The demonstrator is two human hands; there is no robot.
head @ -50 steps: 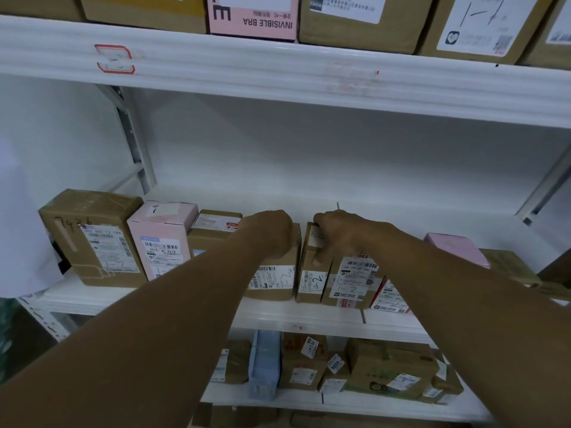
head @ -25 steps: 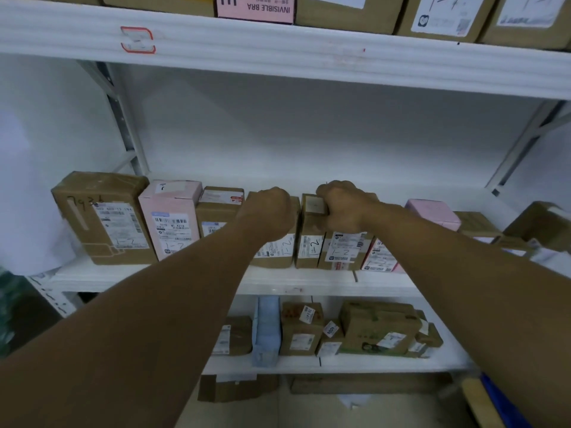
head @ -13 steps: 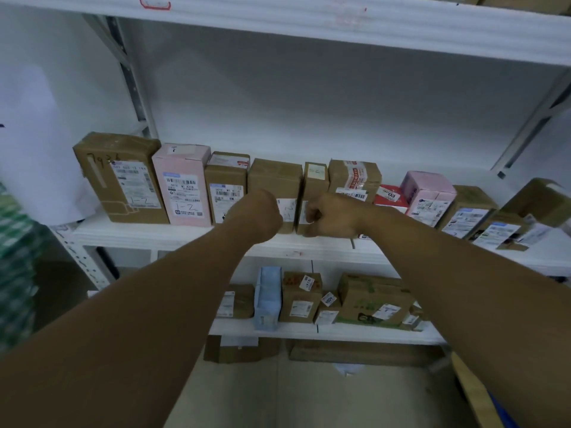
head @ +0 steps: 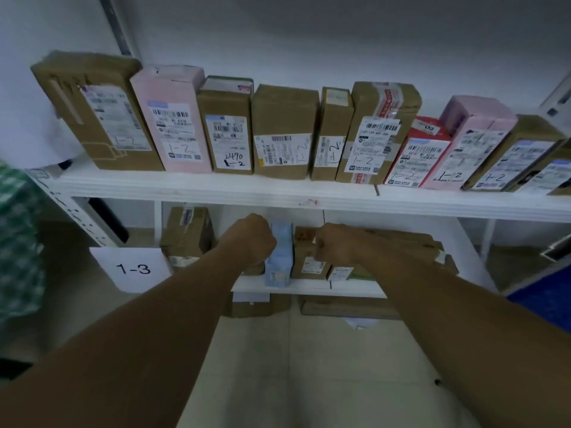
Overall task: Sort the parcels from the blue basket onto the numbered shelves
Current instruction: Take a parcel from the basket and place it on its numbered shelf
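Several parcels marked 1-2 stand upright in a row on the white shelf; among them are a brown box, a narrow brown box and a pink box. My left hand and my right hand hang below that shelf's edge, both curled into fists with nothing in them. They are in front of the lower shelf, close to a light blue parcel. A corner of the blue basket shows at the right edge.
A paper sign reading 1-3 hangs at the lower shelf's left end. More brown parcels fill that shelf, and flat cartons lie on the floor under it. A green checked cloth is at the left edge.
Both hands have let go of the parcels on the 1-2 shelf and dropped back and down below its edge. My view has tilted downward, bringing the floor and the 1-3 sign into sight.
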